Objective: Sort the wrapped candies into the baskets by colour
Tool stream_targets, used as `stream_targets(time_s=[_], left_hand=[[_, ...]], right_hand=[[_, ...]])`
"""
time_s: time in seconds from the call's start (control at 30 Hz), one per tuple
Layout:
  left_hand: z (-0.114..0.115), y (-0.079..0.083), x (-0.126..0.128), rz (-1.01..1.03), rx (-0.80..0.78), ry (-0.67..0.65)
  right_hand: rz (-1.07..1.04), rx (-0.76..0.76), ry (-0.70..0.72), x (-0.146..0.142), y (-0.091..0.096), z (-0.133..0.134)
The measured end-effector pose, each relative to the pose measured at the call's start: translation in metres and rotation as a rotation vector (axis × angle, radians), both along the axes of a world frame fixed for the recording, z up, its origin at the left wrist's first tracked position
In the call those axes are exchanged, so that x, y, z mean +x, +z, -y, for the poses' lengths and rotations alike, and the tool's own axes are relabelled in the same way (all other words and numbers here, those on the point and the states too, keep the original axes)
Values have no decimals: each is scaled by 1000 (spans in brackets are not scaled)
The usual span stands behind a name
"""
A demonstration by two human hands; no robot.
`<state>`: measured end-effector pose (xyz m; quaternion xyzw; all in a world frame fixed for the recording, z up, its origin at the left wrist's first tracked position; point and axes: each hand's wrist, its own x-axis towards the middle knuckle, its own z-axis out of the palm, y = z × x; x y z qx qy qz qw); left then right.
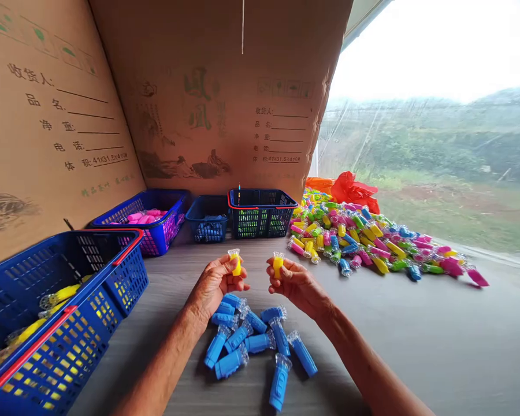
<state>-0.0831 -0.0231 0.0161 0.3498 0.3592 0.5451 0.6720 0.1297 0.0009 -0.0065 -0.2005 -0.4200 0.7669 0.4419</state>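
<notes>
My left hand (216, 283) is closed around a small yellow plastic piece (236, 263) with a clear cap, held upright above the table. My right hand (295, 281) pinches a second yellow piece (278, 264) of the same kind, a short gap from the first. Directly below both hands lies a cluster of several blue pieces (253, 341) with clear caps on the grey table (416, 335).
A big heap of mixed coloured pieces (359, 240) spreads at the right. Blue baskets stand left and back: one with yellow pieces (52, 323), one with pink (149, 219), one with blue (208, 218), one with green (260, 212). Cardboard walls (216, 98) stand behind them.
</notes>
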Motion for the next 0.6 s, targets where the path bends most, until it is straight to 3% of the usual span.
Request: stream_targets(time_s=[0.2, 0.3, 0.4, 0.5, 0.6], left_hand=[[-2, -3, -1, 101, -112, 96], [-5, -7, -5, 142, -177, 215], [-6, -10, -7, 175, -144, 332], [-5, -10, -7, 185, -78, 389], [-6, -9, -6, 169, -43, 422]], right_hand=[[220, 17, -109, -4, 3, 5], [356, 42, -164, -2, 3, 6], [519, 85, -194, -6, 7, 7], [653, 164, -194, -26, 24, 8], [721, 353, -146, -68, 58, 11]])
